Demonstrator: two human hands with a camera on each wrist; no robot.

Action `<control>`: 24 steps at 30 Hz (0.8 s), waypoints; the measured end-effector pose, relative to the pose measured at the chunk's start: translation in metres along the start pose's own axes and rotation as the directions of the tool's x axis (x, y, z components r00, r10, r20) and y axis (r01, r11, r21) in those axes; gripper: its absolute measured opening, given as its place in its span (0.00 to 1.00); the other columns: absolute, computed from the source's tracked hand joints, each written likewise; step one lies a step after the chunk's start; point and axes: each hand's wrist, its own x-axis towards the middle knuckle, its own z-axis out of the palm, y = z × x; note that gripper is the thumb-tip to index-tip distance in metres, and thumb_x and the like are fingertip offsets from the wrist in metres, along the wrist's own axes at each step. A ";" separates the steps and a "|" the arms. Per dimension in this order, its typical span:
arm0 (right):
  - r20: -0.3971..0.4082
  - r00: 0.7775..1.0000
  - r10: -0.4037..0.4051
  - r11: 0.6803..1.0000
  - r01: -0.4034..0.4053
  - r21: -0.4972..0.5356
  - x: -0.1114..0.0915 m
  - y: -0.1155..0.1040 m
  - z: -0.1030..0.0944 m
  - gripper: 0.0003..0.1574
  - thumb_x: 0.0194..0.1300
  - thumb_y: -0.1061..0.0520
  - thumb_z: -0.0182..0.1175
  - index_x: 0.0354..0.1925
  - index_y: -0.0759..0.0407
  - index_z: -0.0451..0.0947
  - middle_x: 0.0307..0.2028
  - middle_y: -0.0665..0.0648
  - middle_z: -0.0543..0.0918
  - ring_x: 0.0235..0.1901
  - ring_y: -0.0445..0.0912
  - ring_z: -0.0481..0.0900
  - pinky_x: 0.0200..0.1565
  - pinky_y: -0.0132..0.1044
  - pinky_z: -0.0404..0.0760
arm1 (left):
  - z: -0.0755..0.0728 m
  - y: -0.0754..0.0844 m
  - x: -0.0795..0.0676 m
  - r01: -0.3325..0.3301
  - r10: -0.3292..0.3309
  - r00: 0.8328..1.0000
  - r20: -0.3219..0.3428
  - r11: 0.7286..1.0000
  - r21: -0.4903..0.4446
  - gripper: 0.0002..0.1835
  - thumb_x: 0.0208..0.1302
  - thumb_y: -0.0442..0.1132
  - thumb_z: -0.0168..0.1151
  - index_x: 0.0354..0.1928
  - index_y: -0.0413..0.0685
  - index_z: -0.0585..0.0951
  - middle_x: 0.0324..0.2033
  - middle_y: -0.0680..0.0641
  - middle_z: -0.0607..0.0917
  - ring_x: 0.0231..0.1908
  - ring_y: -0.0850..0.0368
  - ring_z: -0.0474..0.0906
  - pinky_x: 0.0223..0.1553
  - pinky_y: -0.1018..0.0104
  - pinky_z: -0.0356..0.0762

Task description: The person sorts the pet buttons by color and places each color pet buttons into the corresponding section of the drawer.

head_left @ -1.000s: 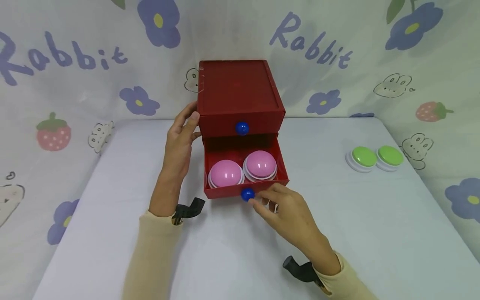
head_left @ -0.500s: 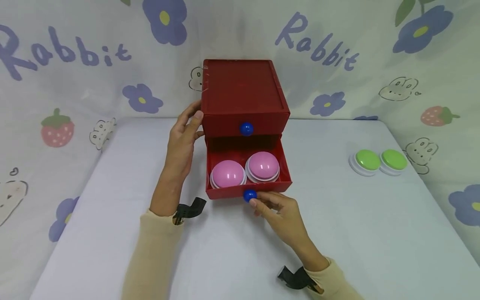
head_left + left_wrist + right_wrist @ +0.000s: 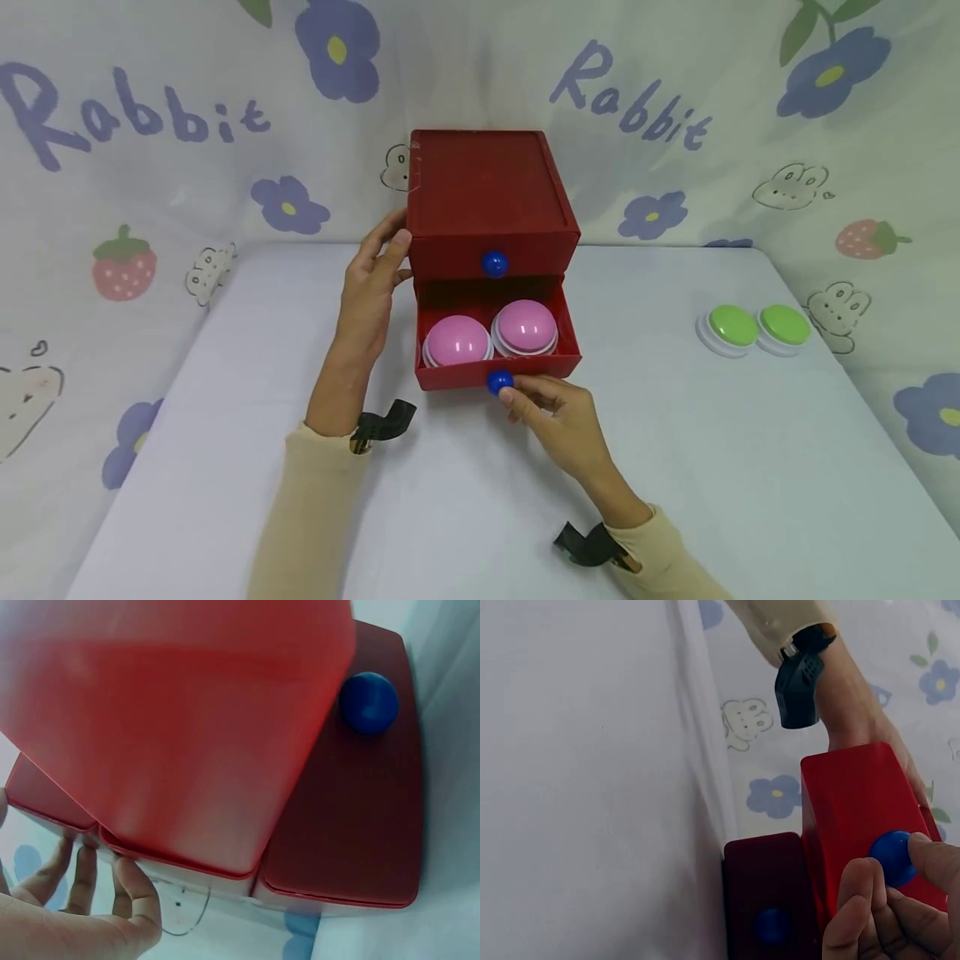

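- At the near edge of the pulled-out drawer (image 3: 450,379), my right hand (image 3: 561,417) pinches its round blue knob (image 3: 500,382) narrowly between thumb and fingers, the thumb resting on the ball's right side.
- Inside that drawer sit two pink buttons on white bases: a left button (image 3: 457,340) close to the front wall, and a right button (image 3: 527,325) a little farther back, just beside it.
- Around the drawer stands the red chest (image 3: 483,183), at the middle of the far part of the table (image 3: 675,467); above the opening is a shut drawer with an upper knob (image 3: 494,264), also blue.
- Below, seen from my left wrist, a bottom drawer (image 3: 345,832) is shut too, with a blue lower knob (image 3: 368,703).
- Along the chest's left side lies my left hand (image 3: 367,283), fingers spread against it, thumb near the front corner.
- Well apart to the right, two green buttons on white bases stand close together, one left (image 3: 733,325) and one right (image 3: 784,323).
- Behind everything hangs a pale cloth (image 3: 480,75) with flowers, strawberries and rabbits.
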 end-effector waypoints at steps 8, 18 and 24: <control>-0.003 0.999 0.042 0.999 -0.042 0.022 0.007 0.001 0.000 0.14 0.65 0.56 0.69 0.47 0.61 0.87 0.34 0.52 0.86 0.30 0.46 0.84 0.39 0.37 0.84 | 0.000 0.000 0.000 0.009 -0.009 1.000 -0.006 1.000 0.022 0.29 0.70 0.54 0.60 0.71 0.57 0.71 0.66 0.50 0.70 0.64 0.50 0.67 0.55 0.57 0.72; -0.002 0.997 0.077 0.996 -0.077 0.044 0.011 0.000 -0.001 0.14 0.65 0.55 0.69 0.46 0.62 0.87 0.32 0.55 0.86 0.29 0.48 0.84 0.36 0.37 0.84 | -0.001 0.001 -0.002 0.006 -0.006 1.000 -0.008 1.000 0.020 0.29 0.70 0.53 0.60 0.71 0.58 0.71 0.66 0.50 0.70 0.64 0.49 0.67 0.55 0.56 0.72; -0.007 0.995 0.098 0.994 -0.098 0.040 0.012 0.000 -0.001 0.15 0.64 0.55 0.70 0.46 0.62 0.87 0.31 0.56 0.87 0.28 0.49 0.84 0.34 0.38 0.84 | 0.000 0.002 -0.002 0.010 -0.010 1.000 -0.010 1.000 0.024 0.29 0.71 0.53 0.60 0.71 0.57 0.71 0.66 0.50 0.70 0.63 0.50 0.67 0.55 0.56 0.72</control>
